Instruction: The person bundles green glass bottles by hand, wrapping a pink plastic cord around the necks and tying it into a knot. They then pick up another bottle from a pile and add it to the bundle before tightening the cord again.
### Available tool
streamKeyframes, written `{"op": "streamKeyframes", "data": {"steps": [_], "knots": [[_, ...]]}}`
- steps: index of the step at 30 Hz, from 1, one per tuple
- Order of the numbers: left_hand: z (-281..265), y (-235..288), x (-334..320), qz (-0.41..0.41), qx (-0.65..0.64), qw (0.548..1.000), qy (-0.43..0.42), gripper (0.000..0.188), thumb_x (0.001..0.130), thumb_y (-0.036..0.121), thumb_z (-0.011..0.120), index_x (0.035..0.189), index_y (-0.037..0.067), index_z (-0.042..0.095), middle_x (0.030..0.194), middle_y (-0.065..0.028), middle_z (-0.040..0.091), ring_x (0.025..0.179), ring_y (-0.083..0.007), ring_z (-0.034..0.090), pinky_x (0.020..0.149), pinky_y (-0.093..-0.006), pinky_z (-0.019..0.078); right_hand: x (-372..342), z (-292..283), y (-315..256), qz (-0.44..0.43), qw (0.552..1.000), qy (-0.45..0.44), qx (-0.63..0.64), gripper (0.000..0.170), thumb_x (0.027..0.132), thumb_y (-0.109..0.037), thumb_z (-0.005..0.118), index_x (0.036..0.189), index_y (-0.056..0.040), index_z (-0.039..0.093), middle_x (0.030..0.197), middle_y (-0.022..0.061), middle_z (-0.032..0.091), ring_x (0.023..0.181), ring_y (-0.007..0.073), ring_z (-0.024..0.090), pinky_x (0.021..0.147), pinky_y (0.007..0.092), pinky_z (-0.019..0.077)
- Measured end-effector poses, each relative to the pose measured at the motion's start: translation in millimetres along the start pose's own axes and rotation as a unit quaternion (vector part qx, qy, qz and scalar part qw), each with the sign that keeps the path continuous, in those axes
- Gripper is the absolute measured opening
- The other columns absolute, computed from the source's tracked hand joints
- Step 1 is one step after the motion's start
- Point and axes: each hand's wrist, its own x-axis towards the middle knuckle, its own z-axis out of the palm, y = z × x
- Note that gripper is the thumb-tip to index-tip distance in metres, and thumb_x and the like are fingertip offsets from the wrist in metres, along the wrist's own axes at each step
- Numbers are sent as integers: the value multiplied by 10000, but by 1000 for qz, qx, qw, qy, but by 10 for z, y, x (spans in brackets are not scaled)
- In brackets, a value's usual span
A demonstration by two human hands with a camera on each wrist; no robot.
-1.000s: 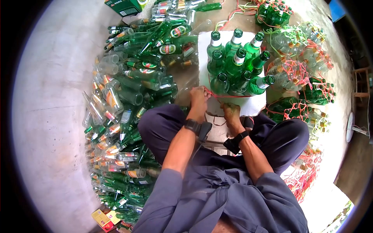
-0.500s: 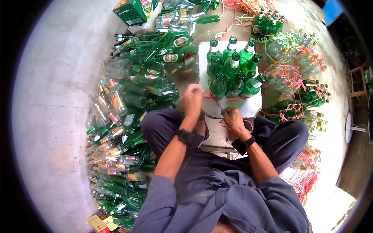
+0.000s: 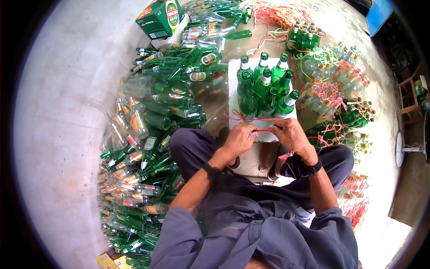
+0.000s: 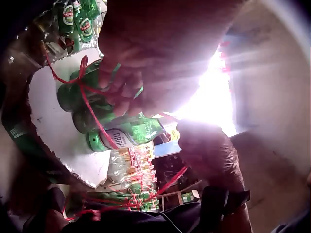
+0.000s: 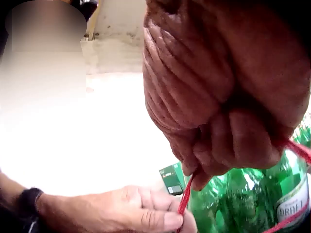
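Several green glass bottles (image 3: 265, 83) stand upright in a tight cluster on a white foam board (image 3: 233, 78) in front of the person. Red plastic string (image 3: 260, 119) runs along the near side of the cluster, low down, with a loop at its left. The left hand (image 3: 242, 138) pinches this string between thumb and fingers, just short of the board's near edge. To its right, the right hand (image 3: 290, 134) grips the string with curled fingers, and a short length stretches between both hands. In the right wrist view the string (image 5: 186, 199) passes from the right fingers to the left thumb.
Loose empty bottles (image 3: 148, 116) pile up along the left. Tied bundles of bottles (image 3: 320, 98) line the right side. Behind lie a heap of red string (image 3: 280, 15) and a green beer carton (image 3: 161, 20). The person's knees (image 3: 192, 145) flank the board.
Both hands have come up and closer together at the board's near edge, the right hand moving up and rightward. The string now spans between them. The head view has shifted slightly.
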Motion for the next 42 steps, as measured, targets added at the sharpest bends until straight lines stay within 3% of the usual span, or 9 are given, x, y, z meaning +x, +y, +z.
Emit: {"op": "streamKeyframes", "data": {"steps": [14, 16, 18, 22, 24, 29, 34, 38, 42], "knots": [[294, -59, -278, 12, 1, 998, -68, 120, 863, 104, 624, 922, 33, 701, 886, -166, 688, 872, -368, 648, 772, -450, 513, -235, -103, -53, 18, 991, -116, -70, 265, 821, -139, 684, 690, 78, 607, 612, 263, 503, 521, 395, 545, 529, 421, 450], [256, -33, -229, 12, -2, 998, -53, 117, 866, 109, 627, 916, 32, 700, 876, -165, 685, 857, -367, 649, 759, -451, 512, -227, -115, -51, 21, 989, -125, -80, 250, 823, -137, 691, 715, 79, 625, 625, 260, 525, 520, 386, 549, 527, 416, 449], [215, 3, -191, 23, -20, 999, -27, 108, 874, 119, 634, 902, 34, 694, 845, -167, 671, 821, -365, 647, 730, -453, 509, -235, -86, 2, 22, 997, -74, -6, 214, 861, -130, 703, 777, 65, 675, 522, 109, 487, 487, 116, 421, 476, 342, 389], [65, 91, -134, 0, -70, 997, 33, 98, 871, 121, 648, 889, 33, 689, 822, -167, 658, 799, -362, 642, 713, -453, 504, -223, -164, 1, 34, 997, -61, -38, 204, 866, -133, 699, 800, 60, 689, 532, 60, 507, 509, 93, 443, 486, 329, 384], [-2, 134, -123, -26, -72, 994, 73, 90, 868, 111, 651, 877, 27, 682, 813, -161, 658, 790, -358, 640, 712, -448, 506, -215, -211, -40, 73, 994, -66, -47, 223, 854, -127, 686, 767, 77, 658, 548, 181, 505, 468, 169, 487, 496, 351, 420], [63, 149, -192, 51, -38, 997, 41, 88, 868, 108, 647, 874, 26, 680, 819, -157, 663, 792, -361, 646, 714, -443, 511, -254, -102, 176, 42, 996, -71, -40, 224, 862, -136, 683, 772, 68, 657, 555, 189, 512, 458, 192, 472, 493, 358, 419], [108, 113, -215, 31, -56, 997, 36, 107, 876, 120, 646, 894, 26, 694, 826, -156, 677, 785, -358, 659, 700, -435, 515, -296, -56, 54, 86, 993, -82, -23, 211, 854, -160, 685, 909, 41, 716, 709, 191, 659, 618, 263, 667, 626, 354, 520], [18, 131, -150, -63, -94, 994, 5, 154, 896, 136, 655, 933, -7, 702, 792, -175, 688, 718, -318, 684, 660, -382, 520, -307, 173, 287, -49, 996, -63, 47, 429, 865, -180, 680, 1239, 25, 631, 885, 193, 727, 818, 287, 736, 750, 376, 559], [-135, 136, -3, -101, -155, 983, -2, 141, 908, 99, 639, 961, -14, 704, 790, -145, 703, 701, -169, 671, 664, -317, 515, -203, 239, -33, 123, 964, -193, 139, 467, 910, -145, 653, 1325, 46, 558, 842, 119, 717, 798, 179, 702, 766, 348, 559]]}}
